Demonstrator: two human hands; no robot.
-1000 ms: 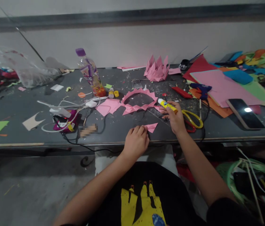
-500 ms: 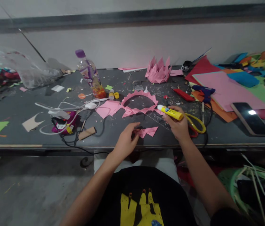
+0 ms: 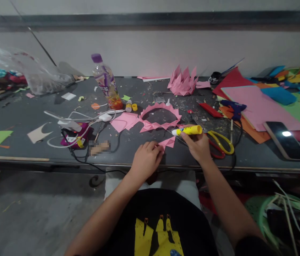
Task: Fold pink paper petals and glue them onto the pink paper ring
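Observation:
My right hand (image 3: 198, 144) grips a yellow glue stick (image 3: 189, 130), its white end pointing left. That end is just above and to the right of a small folded pink paper piece (image 3: 169, 142). The fingers of my left hand (image 3: 147, 160) are curled over the left part of this piece, holding it at the table's front; the covered part is hidden. Beyond both hands lies a ring of folded pink paper (image 3: 159, 125) with pointed edges. A pink paper sheet (image 3: 124, 121) touches or nearly touches its left side.
Yellow-and-red scissors (image 3: 225, 144) lie right of my right hand, near a phone (image 3: 285, 140) and a blue glue gun (image 3: 235, 108). Behind stand a spiky pink paper crown (image 3: 183, 83) and a purple-capped bottle (image 3: 107, 83). White cables and a purple power block (image 3: 79, 135) are at left.
My right hand has brought the glue stick left and down, closer to the small pink piece. My left hand has closed further over that piece. The view has shifted slightly.

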